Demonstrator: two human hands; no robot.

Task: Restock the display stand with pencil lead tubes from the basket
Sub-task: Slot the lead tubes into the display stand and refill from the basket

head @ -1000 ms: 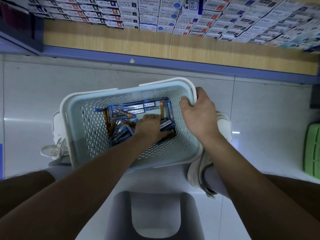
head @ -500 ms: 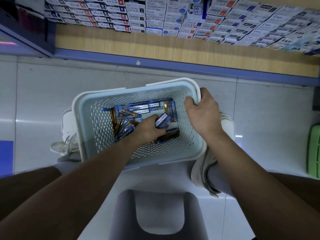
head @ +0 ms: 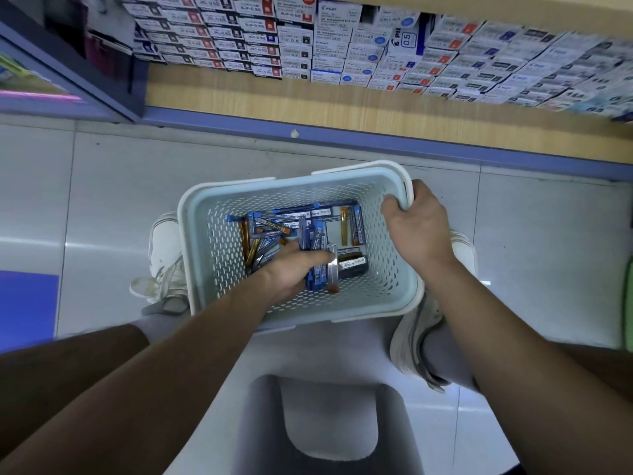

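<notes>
Pencil lead tubes [head: 320, 277], a small bunch of blue ones with a clear one alongside, are clamped in the left hand [head: 291, 274], whose fingers and thumb curl round them low inside the pale perforated basket [head: 191, 241], the ends poking out on either side of the grip. Other loose tubes [head: 291, 228] lie scattered on the basket floor just beyond that hand's knuckles, with a few off to its right. The right hand [head: 419, 228] is closed over the basket's rim at the far right corner, thumb inside the wall, apart from the bunch.
</notes>
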